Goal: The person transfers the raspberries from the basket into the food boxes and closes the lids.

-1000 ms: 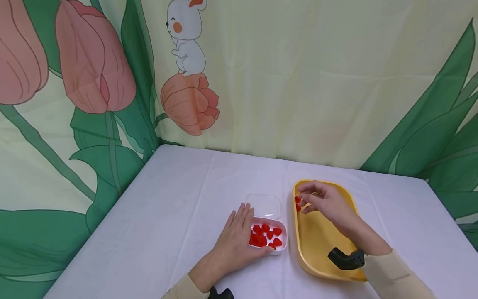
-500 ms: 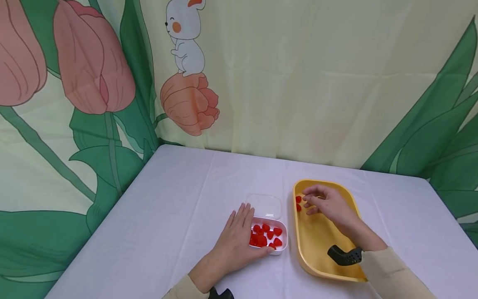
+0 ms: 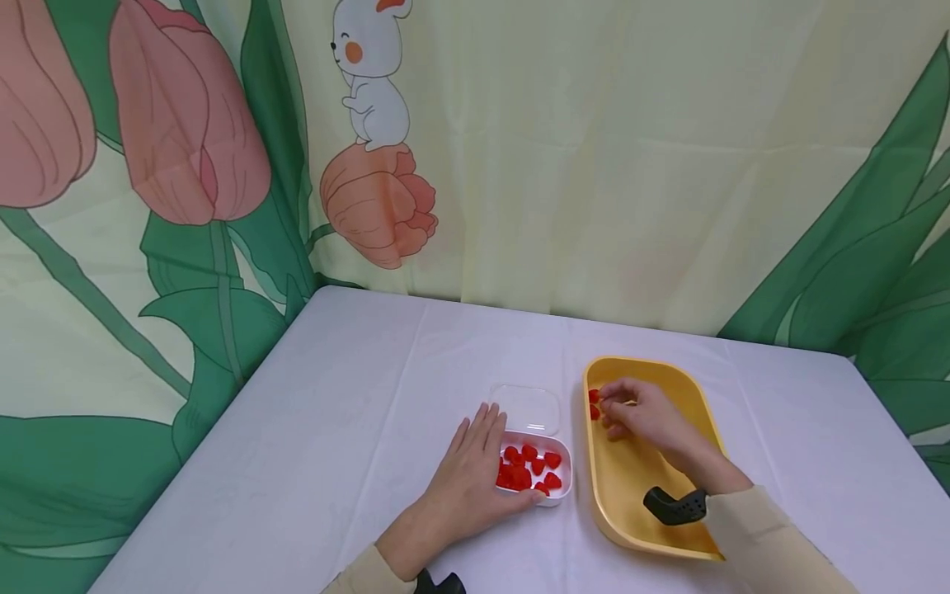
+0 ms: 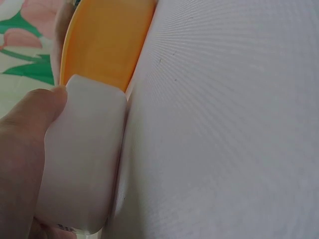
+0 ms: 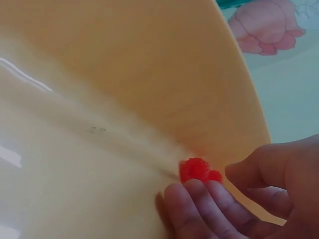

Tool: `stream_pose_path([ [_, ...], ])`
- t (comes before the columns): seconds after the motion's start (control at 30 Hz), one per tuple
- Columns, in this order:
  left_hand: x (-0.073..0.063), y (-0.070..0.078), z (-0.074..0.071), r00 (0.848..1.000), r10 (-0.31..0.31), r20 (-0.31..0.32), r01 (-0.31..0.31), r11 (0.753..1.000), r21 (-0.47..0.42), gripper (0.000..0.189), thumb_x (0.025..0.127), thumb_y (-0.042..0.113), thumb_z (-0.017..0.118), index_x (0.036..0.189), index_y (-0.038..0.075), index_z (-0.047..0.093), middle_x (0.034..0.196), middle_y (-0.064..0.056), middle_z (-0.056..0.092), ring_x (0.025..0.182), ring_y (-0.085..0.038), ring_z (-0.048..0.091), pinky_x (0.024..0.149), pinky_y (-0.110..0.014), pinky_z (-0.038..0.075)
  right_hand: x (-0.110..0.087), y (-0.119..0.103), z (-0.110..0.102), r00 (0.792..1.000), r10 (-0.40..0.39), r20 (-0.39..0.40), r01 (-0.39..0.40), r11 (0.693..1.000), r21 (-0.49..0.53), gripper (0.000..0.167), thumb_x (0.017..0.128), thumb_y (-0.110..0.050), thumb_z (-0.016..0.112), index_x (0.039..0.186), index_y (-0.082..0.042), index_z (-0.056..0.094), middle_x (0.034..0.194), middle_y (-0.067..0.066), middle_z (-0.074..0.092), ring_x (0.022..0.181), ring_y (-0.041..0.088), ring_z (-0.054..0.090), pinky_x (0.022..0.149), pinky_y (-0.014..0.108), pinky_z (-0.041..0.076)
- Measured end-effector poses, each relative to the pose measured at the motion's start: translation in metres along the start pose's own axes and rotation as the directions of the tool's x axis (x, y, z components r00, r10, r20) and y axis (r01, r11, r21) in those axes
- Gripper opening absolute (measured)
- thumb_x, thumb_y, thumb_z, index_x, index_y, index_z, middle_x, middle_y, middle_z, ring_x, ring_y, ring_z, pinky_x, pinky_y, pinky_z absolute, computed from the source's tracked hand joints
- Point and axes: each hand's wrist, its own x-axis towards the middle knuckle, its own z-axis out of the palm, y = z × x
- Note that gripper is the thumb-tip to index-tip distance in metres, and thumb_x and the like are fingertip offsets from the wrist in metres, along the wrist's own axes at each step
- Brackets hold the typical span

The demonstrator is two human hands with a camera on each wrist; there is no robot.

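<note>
My left hand [image 3: 471, 466] lies along the left end of a small white box [image 4: 84, 149], fingers straight and thumb stretched along its near side. In the left wrist view the thumb rests at the box's top edge. Several red raspberries [image 3: 552, 480] fill the box. Inside the yellow tray [image 3: 623, 495], my right hand [image 3: 644, 412] reaches toward the far left corner. Two raspberries [image 5: 195, 170] lie there against the tray wall, right at its fingertips. Thumb and fingers stay apart, with nothing seen gripped between them.
A clear plastic lid [image 3: 525, 410] lies just behind the white box. The tray stands to the box's right, a narrow strip of white tablecloth [image 3: 356, 371] between them. Behind the table hangs a printed curtain [image 3: 564, 165] with tulips and a rabbit.
My right hand first draws slightly right, then comes lower and nearer to the raspberries in the tray, its fingers drawn closer together. My left hand and the box stay in place.
</note>
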Motion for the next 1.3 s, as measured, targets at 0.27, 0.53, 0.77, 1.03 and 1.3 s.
stream_pose_path([
  [0.27,0.000,0.001,0.000,1.000,-0.019,0.005,0.019,1.000,0.012,0.109,0.073,0.068,0.071,0.156,0.012,0.026,0.164,-0.006,0.026,0.153,-0.027,0.020,0.122,-0.053,0.025,0.004,0.004,0.007,1.000,0.013,0.012,-0.013,1.000,-0.015,0.030,0.098,-0.006,0.057,0.126,0.006,0.054,0.112,0.020,0.061,0.088,0.022,0.064,0.077,0.031,0.061],
  [0.53,0.000,0.001,0.000,1.000,-0.015,0.004,0.015,1.000,0.008,0.109,0.073,0.068,0.070,0.156,0.012,0.027,0.164,-0.007,0.027,0.153,-0.028,0.020,0.122,-0.053,0.025,0.007,0.005,0.009,1.000,-0.006,0.027,0.005,1.000,0.025,0.032,0.097,-0.006,0.057,0.127,0.007,0.052,0.111,0.019,0.061,0.088,0.022,0.066,0.079,0.032,0.061],
  [0.77,0.001,0.000,-0.001,1.000,-0.014,0.005,0.014,1.000,0.005,0.109,0.074,0.068,0.070,0.156,0.011,0.027,0.164,-0.007,0.027,0.153,-0.027,0.020,0.122,-0.053,0.025,0.008,0.006,0.009,0.999,-0.025,0.033,0.023,0.998,0.051,0.032,0.097,-0.005,0.056,0.127,0.008,0.051,0.110,0.020,0.062,0.088,0.022,0.068,0.080,0.035,0.062],
  [1.03,0.000,0.000,-0.002,1.000,-0.010,0.014,0.010,1.000,-0.009,0.110,0.074,0.070,0.068,0.157,0.011,0.025,0.164,-0.007,0.025,0.154,-0.028,0.019,0.123,-0.053,0.022,0.011,0.005,0.013,1.000,-0.009,-0.007,0.009,1.000,-0.019,0.031,0.093,0.000,0.058,0.123,0.007,0.054,0.108,0.019,0.064,0.081,0.020,0.065,0.074,0.031,0.061],
  [1.3,0.000,0.000,-0.002,1.000,-0.015,0.019,0.015,1.000,-0.006,0.110,0.073,0.069,0.069,0.157,0.013,0.025,0.165,-0.006,0.025,0.153,-0.027,0.019,0.123,-0.052,0.023,0.008,0.002,0.013,1.000,0.009,-0.024,-0.010,0.999,-0.042,0.028,0.097,-0.003,0.056,0.123,0.006,0.055,0.105,0.017,0.065,0.077,0.021,0.061,0.070,0.029,0.060],
])
